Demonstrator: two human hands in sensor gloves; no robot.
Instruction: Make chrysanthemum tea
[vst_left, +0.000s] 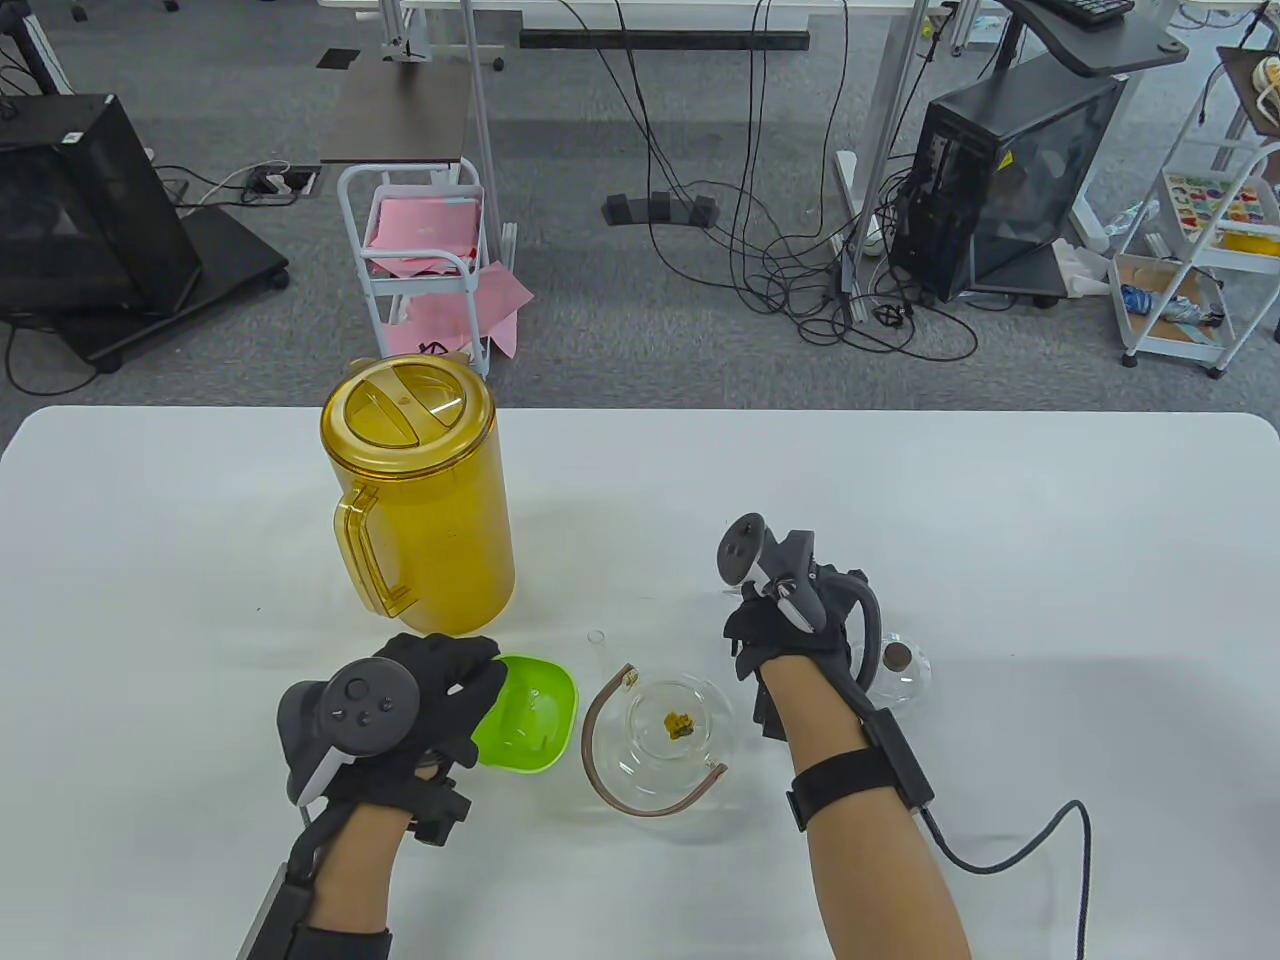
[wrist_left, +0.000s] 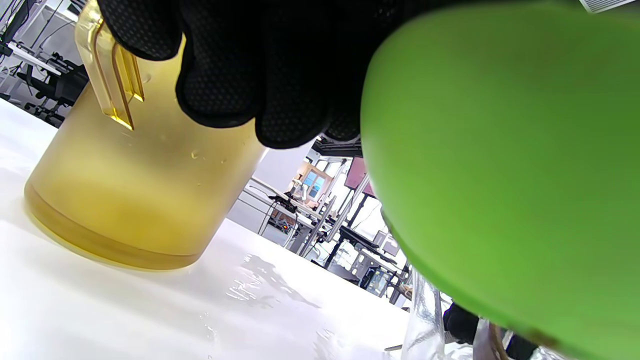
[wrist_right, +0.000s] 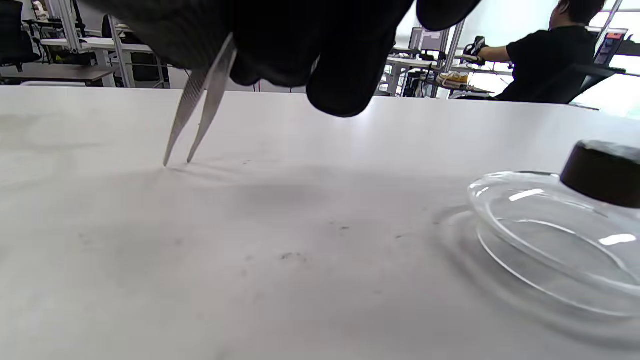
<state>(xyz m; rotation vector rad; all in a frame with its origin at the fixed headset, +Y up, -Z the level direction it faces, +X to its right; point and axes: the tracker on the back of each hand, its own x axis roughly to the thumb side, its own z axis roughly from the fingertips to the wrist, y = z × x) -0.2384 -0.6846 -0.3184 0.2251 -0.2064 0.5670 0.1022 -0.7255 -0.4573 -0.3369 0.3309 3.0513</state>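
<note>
- Here, in the table view, a green bowl (vst_left: 527, 715) was held at its rim by the left hand (vst_left: 420, 700), just beside a glass teapot (vst_left: 672, 735). A small yellow flower (vst_left: 680, 722) lay inside the open teapot. A big yellow jug (vst_left: 420, 500) with its lid on stood behind the bowl. The right hand (vst_left: 790, 630) was seen past the teapot, with the glass lid (vst_left: 897, 670) just beside it. From above, it could not be told what the right hand held.
- In the left wrist view, the green bowl (wrist_left: 505, 165) was seen lifted off the table, with the gloved fingers (wrist_left: 280, 75) curled at its edge. The yellow jug (wrist_left: 140, 185) stood close behind. Wet marks were seen on the white table (wrist_left: 150, 310).
- In the right wrist view, thin metal tweezers (wrist_right: 197, 112) were pinched by the right hand (wrist_right: 300, 45), with the tips touching the table. The glass lid (wrist_right: 560, 235) with its dark knob lay near.
- The teapot could be knocked if the bowl were swung too wide. The lid could be bumped by the right wrist. Water could be spilled if the heavy jug were tipped too fast, and the wet table could let things slide.
- No writing or brand could be read anywhere.
</note>
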